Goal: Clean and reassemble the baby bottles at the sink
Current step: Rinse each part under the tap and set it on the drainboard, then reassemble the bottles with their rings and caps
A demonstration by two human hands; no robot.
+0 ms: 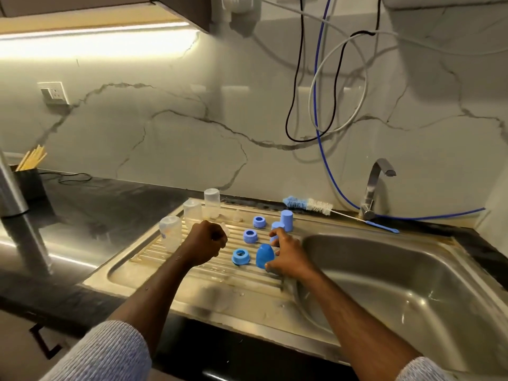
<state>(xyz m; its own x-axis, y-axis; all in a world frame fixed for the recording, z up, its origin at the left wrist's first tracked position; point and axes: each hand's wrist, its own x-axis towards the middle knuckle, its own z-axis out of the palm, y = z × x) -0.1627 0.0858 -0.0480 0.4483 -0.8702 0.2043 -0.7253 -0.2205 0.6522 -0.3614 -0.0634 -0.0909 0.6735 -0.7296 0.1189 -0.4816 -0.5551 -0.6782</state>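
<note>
Head view: the right hand [288, 254] reaches over the ribbed drainboard [170, 251] with its fingers [277, 234] spread apart, thumb and fingertips around a dark blue bottle cap [264, 255] that stands dome up; whether they actually press on it I cannot tell. The left hand [206, 242] has its fingers curled into a fist beside a clear teat [226, 229], and whether anything sits inside the fist is hidden. Three blue screw rings lie on the drainboard: one [241, 256] just left of the cap, one [250, 236] between the hands, one [259, 221] further back. Two lighter blue caps [286, 220] stand behind the right fingertips. Three clear bottles [170, 233] stand upside down along the drainboard's left edge, the farthest [212, 202] near the wall. A bottle brush [308, 206] lies along the back rim, near the tap [375, 185]. The sink basin [398, 284] is to the right, set in the dark bench [68, 215].
</note>
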